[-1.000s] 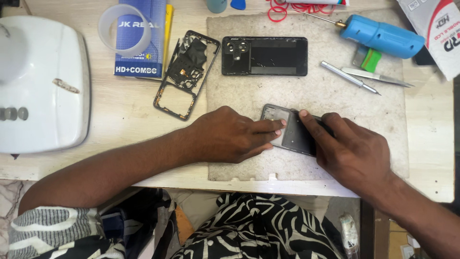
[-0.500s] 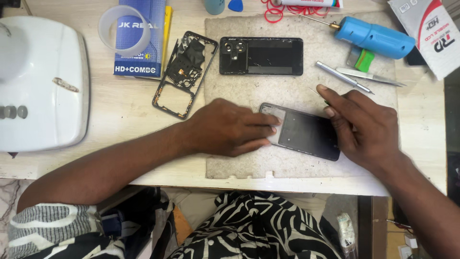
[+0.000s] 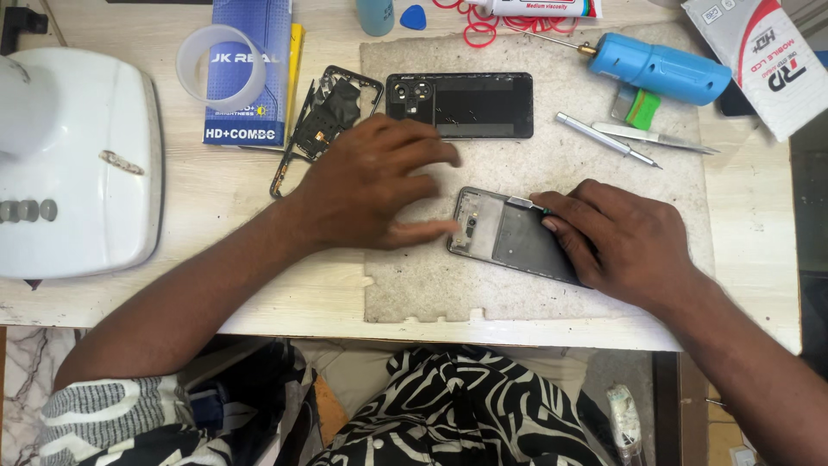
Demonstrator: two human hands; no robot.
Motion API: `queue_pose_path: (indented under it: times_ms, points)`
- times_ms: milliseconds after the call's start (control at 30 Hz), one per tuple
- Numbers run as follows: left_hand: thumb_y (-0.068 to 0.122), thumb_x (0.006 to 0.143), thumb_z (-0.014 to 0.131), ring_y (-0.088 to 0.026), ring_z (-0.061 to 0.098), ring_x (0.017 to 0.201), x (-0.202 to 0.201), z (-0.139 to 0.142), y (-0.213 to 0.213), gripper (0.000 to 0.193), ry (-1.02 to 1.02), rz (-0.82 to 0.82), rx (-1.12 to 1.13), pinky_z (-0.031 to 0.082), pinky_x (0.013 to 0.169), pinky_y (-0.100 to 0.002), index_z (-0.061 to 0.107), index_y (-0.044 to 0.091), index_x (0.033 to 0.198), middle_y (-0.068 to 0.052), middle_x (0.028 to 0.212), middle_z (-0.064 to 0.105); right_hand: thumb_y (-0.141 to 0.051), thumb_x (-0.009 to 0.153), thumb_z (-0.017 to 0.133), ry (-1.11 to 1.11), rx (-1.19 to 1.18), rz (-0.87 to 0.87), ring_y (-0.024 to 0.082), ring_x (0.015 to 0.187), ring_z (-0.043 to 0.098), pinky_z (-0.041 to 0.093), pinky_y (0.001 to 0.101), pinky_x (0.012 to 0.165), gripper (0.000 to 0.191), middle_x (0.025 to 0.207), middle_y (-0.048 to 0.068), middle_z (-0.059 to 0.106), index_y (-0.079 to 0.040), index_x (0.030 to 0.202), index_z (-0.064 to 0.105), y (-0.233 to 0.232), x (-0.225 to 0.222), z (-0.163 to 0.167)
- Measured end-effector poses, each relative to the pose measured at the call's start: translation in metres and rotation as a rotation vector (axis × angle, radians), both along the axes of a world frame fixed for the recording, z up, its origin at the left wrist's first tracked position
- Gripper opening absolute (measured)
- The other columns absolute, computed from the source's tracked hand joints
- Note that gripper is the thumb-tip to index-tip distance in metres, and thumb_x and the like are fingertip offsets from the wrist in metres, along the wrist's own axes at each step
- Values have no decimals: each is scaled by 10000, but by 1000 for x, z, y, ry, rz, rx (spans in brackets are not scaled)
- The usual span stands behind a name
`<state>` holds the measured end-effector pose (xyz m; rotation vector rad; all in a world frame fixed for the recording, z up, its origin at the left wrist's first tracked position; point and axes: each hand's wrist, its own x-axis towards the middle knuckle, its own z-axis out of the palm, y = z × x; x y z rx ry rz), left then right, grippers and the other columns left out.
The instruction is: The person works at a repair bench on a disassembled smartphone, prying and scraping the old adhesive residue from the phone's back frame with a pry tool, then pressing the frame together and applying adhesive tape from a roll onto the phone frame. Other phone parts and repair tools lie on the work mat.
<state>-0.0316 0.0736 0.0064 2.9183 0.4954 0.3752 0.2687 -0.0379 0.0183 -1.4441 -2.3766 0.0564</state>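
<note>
A grey phone frame (image 3: 509,235) lies tilted on a worn grey mat (image 3: 552,155) in the middle of the frame, its camera end toward the left and its other end running down to the right. The right hand (image 3: 625,242) rests on the right part of this frame, covering its lower right end, with fingers curled together and pressing at the top edge; whether a small tool sits between the fingertips cannot be told. The left hand (image 3: 375,185) hovers just left of the frame, palm down, fingers spread apart and holding nothing; its fingertips reach to the frame's left edge, and their blur hides whether they touch it.

Above the left hand, on the mat's upper part, lies a black phone back (image 3: 461,105). To its left, partly under the left hand, lies a black inner frame (image 3: 323,112) on the pale wooden counter (image 3: 216,198). At upper left lie a blue box (image 3: 254,78) with a clear tape ring (image 3: 220,67) on it, and at the far left stands a white appliance (image 3: 78,164). At upper right lie a blue tool (image 3: 660,69), a metal pick (image 3: 604,138) and tweezers (image 3: 655,138), well apart from both hands.
</note>
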Motion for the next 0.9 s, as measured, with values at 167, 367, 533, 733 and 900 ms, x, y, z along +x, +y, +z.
queue_pose_path:
  times_ms: [167,367,533,733,900]
  points:
    - [778,771,744,-356,511,1269,15,-9,-11,960,-102,17,-27,440,1003,-549,611,32,1361,-185,1347,566,-121,919,760,64,64,90,194,575,551,464,373,528,355,737,39,576,-108,1274,753,0,7,0]
    - [727,736,788,-345,521,1212,18,-12,-16,824,-164,39,-37,458,931,-524,658,50,1187,-162,1259,579,-93,867,794,134,130,223,182,572,572,448,363,518,354,704,41,620,-86,1218,755,-2,15,-8]
    - [641,811,835,-278,555,1111,16,-17,-15,638,-392,67,55,473,865,-454,658,75,1045,-106,1184,597,-32,880,803,244,257,224,158,592,598,460,323,533,307,795,97,696,-37,1182,749,-5,28,-11]
    - [664,850,823,-276,556,1176,14,-21,-23,581,-361,112,-26,483,919,-461,581,144,944,-95,1240,601,-58,948,796,236,229,176,142,641,639,476,275,536,268,867,90,718,-34,1213,759,-5,33,-18]
    - [601,836,798,-354,479,1399,17,-18,-9,836,-302,173,96,402,1120,-586,516,49,1396,-184,1503,538,-172,917,794,139,197,9,116,568,575,414,287,497,352,762,48,685,-78,1254,754,-1,26,-22]
